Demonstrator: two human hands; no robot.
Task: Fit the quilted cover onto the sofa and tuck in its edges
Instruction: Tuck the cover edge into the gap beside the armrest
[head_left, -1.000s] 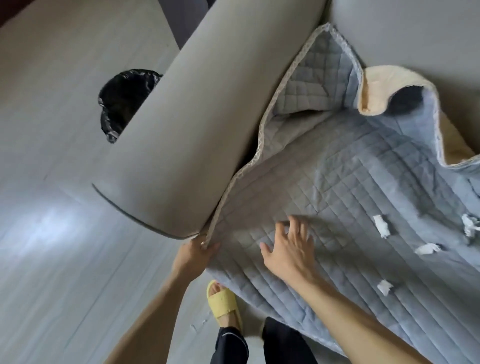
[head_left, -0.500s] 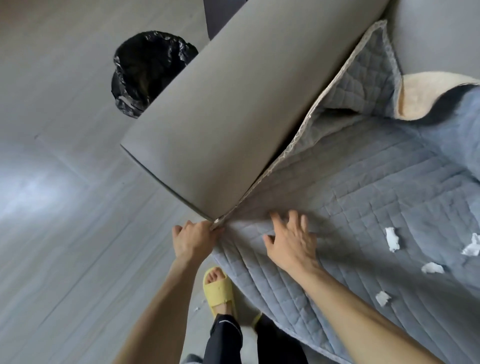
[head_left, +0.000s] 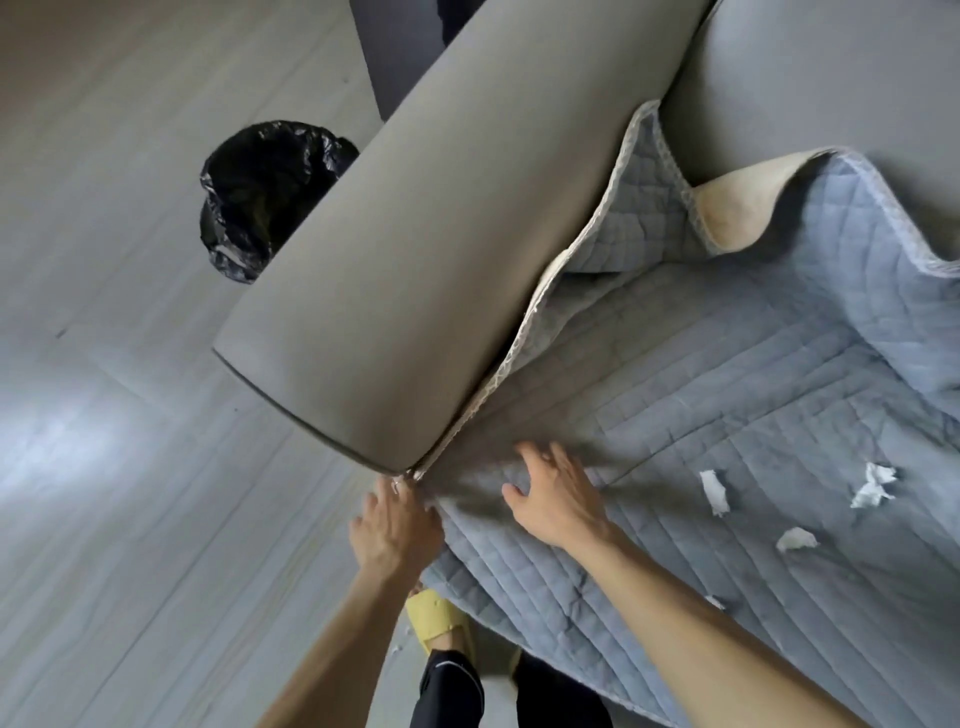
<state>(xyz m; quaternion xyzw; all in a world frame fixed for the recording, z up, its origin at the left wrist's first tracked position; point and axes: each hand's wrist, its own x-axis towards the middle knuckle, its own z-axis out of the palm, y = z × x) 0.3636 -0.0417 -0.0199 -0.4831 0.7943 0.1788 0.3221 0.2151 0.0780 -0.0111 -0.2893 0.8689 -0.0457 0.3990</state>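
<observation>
A grey-blue quilted cover (head_left: 701, 415) lies over the seat of the grey sofa (head_left: 831, 78), with its cream underside (head_left: 732, 213) folded up at the back. Its trimmed left edge runs down the gap beside the sofa's armrest (head_left: 415, 270). My left hand (head_left: 395, 525) grips the cover's front corner at the foot of the armrest. Fingers spread, my right hand (head_left: 556, 493) presses flat on the cover just right of that corner. The cover's front edge hangs over the seat front towards my legs.
Several scraps of white tissue (head_left: 714, 491) lie on the cover at the right. A bin lined with a black bag (head_left: 265, 197) stands on the pale floor (head_left: 130, 467) behind the armrest. My foot in a yellow slipper (head_left: 436, 618) stands below the seat front.
The view has shifted, so the armrest and bin sit further right. My left hand has closed on the cover's corner at the armrest base; my right hand stays pressed on the cover.
</observation>
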